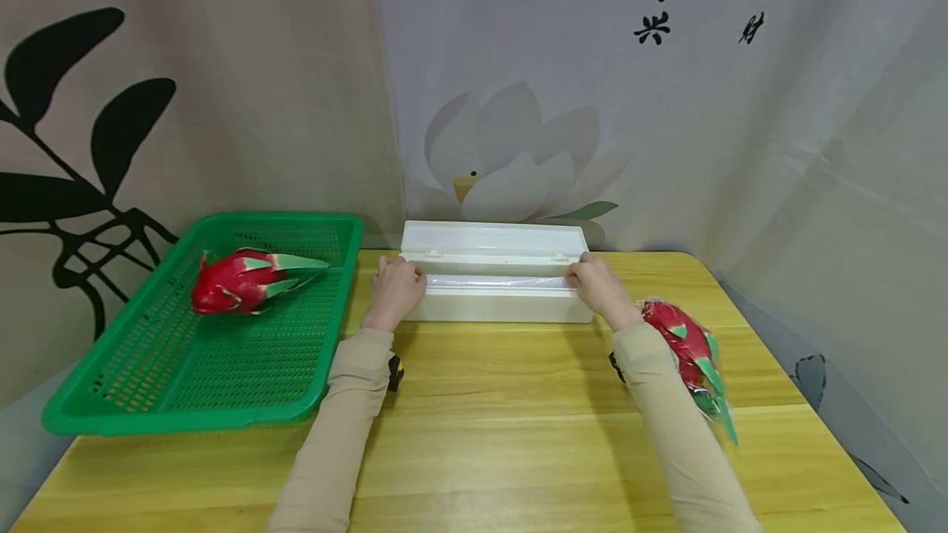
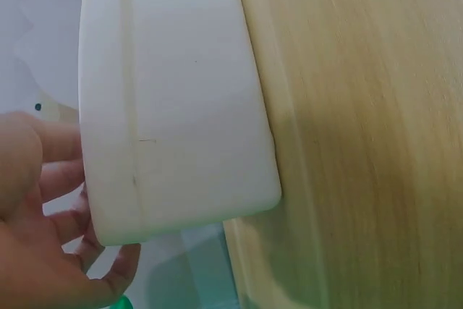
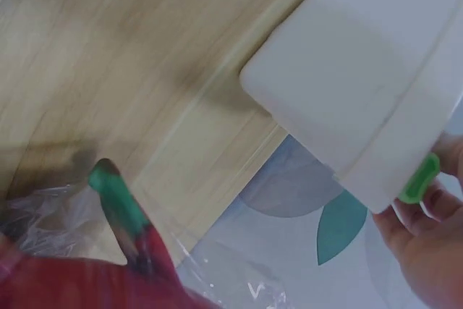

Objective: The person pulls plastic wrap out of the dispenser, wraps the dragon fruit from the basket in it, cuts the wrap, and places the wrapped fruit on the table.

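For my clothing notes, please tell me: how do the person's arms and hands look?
The sleeves are long and beige. The left hand and right hand are bare. Black items show beside both sleeves, the left one with some yellow.

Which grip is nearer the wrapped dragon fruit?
Right. The right grip is at the white box, beyond and left of the wrapped dragon fruit; the left grip is farther left, at the box's left end.

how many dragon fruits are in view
2: one dragon fruit in the green basket, one plastic-wrapped fruit on the table, partly hidden by the right sleeve.
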